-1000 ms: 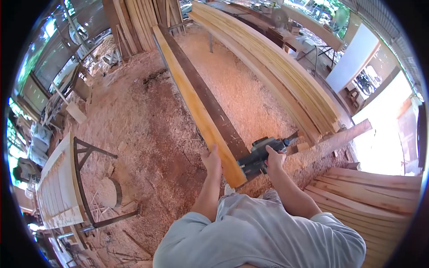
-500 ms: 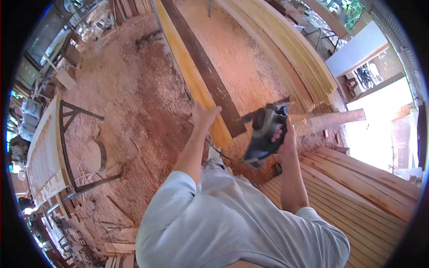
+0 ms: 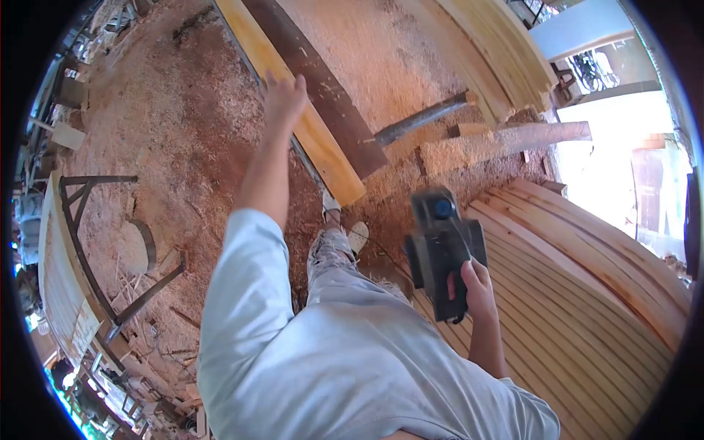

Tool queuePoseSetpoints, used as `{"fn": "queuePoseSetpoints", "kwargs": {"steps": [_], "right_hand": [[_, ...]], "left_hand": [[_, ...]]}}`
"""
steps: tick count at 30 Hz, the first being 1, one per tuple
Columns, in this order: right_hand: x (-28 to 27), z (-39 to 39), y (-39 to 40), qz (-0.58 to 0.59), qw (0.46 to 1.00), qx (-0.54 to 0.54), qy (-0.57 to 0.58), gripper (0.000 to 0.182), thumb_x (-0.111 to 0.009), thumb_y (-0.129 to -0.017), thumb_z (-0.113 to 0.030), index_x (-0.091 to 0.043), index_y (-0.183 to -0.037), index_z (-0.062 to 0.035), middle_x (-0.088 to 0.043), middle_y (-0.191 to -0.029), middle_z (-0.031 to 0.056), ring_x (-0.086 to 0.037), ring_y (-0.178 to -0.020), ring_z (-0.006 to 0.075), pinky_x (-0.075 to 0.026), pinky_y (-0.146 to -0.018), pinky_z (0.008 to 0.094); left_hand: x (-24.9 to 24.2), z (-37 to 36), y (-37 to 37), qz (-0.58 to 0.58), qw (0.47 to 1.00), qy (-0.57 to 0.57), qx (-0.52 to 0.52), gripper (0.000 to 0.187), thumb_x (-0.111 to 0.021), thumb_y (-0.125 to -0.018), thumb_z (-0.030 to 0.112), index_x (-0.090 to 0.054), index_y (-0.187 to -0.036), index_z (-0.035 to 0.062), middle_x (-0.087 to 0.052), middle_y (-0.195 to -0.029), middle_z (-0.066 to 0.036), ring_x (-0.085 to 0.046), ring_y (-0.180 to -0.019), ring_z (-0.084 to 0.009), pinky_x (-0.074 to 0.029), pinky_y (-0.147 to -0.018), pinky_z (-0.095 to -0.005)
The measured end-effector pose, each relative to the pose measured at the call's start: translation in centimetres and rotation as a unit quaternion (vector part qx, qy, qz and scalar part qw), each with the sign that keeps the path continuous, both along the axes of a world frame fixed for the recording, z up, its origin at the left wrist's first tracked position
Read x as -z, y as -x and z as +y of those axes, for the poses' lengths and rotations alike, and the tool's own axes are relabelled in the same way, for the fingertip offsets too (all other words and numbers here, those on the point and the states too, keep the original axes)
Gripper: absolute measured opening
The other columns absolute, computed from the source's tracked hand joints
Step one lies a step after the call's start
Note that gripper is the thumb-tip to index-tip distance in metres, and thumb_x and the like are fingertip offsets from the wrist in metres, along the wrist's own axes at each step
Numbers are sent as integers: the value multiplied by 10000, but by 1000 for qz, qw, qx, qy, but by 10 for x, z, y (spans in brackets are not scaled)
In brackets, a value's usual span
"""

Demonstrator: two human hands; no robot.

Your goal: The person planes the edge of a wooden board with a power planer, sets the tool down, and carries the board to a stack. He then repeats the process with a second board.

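A long yellow wooden board (image 3: 326, 150) runs away from me, its near end by my feet. My left hand (image 3: 284, 101) reaches out over it, fingers apart and overlapping the board's left edge and face. A dark brown plank (image 3: 323, 77) lies along the board's right side. In my right hand (image 3: 478, 290) is a black electric hand planer (image 3: 438, 246), gripped by its handle and held up on my right, apart from the board. A thin cord trails near the planer.
Stacked grooved planks (image 3: 557, 308) lie at my lower right. More long boards (image 3: 491, 51) are piled at the upper right. A squared timber (image 3: 506, 147) and a dark bar (image 3: 422, 119) cross the shavings-covered floor. A metal-legged table (image 3: 66, 257) stands left.
My left hand has moved forward along the board, its fingers now spread. My right hand has brought the planer back and lower, turning it. The view has shifted.
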State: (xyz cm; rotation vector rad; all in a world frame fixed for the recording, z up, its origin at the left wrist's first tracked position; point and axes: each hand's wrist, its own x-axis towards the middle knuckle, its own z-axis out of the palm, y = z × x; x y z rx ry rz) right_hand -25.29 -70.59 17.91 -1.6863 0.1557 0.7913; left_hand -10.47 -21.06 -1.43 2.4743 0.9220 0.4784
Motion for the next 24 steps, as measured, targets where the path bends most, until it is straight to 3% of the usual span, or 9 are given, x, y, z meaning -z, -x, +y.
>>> {"fn": "queuePoseSetpoints", "kwargs": {"steps": [1, 5, 12, 14, 17, 20, 21, 23, 24], "right_hand": [[-3, 6, 4, 16, 999, -7, -28, 335, -595, -985, -347, -645, -1060, -24, -590, -738, 2, -557, -670, 94, -437, -588, 254], [10, 52, 5, 20, 995, -88, 33, 377, -619, -975, -353, -659, -1076, 7, -583, -747, -1, -521, -687, 77, -421, -603, 249], [36, 106, 0, -4, 986, -167, 26, 451, -631, -976, -398, -658, -1057, 46, -591, -781, 14, -504, -762, 91, -461, -676, 294], [43, 107, 0, 40, 981, -182, 43, 462, -625, -974, -407, -656, -1034, 50, -631, -796, 43, -546, -773, 117, -481, -706, 319], [38, 112, 1, 29, 974, -207, 91, 482, -627, -962, -433, -658, -1019, 44, -667, -810, 75, -589, -786, 149, -494, -729, 346], [42, 115, 6, 29, 975, -201, 94, 507, -633, -946, -456, -661, -1040, 41, -695, -841, 115, -626, -817, 182, -504, -765, 357], [41, 121, 7, 27, 974, -206, 91, 507, -633, -946, -456, -661, -1040, 41, -695, -841, 115, -626, -817, 182, -504, -765, 357], [37, 131, 12, -6, 988, -137, 67, 565, -607, -930, -570, -619, -848, -11, -590, -671, 5, -537, -638, 89, -424, -577, 269], [36, 133, 10, -7, 988, -139, 64, 565, -607, -930, -570, -619, -848, -11, -590, -671, 5, -537, -638, 89, -424, -577, 269]], "left_hand": [[-7, 14, -11, 59, 998, -5, 24, 711, -401, -974, 546, -587, -1329, -41, -237, -1595, -278, -210, -1480, -461, -185, -1196, -588], [-7, 63, -57, 201, 976, 36, 73, 714, -335, -980, 564, -560, -1389, 24, -223, -1607, -267, -205, -1489, -444, -181, -1199, -575], [5, 107, -92, 253, 966, 30, 38, 733, -302, -986, 574, -524, -1419, 26, -198, -1631, -233, -159, -1507, -432, -166, -1208, -554], [7, 127, -102, 284, 952, 22, 108, 690, -306, -985, 528, -592, -1345, 13, -393, -1540, -242, -278, -1465, -440, -219, -1201, -504], [1, 133, -105, 305, 937, 36, 167, 616, -331, -965, 437, -648, -1258, -2, -560, -1390, -241, -420, -1381, -440, -294, -1174, -445], [-31, 123, -89, 270, 944, 72, 175, 567, -356, -926, 360, -656, -1211, -28, -601, -1330, -242, -501, -1304, -439, -339, -1147, -429], [-30, 128, -90, 270, 945, 70, 170, 567, -356, -926, 360, -656, -1211, -28, -601, -1330, -242, -501, -1304, -439, -339, -1147, -429], [-24, 133, -88, 298, 926, 33, 227, 568, -368, -910, 355, -637, -1221, -37, -573, -1356, -256, -492, -1305, -448, -362, -1130, -421], [-28, 130, -86, 299, 927, 31, 225, 568, -368, -910, 355, -637, -1221, -37, -573, -1356, -256, -492, -1305, -448, -362, -1130, -421]]}}
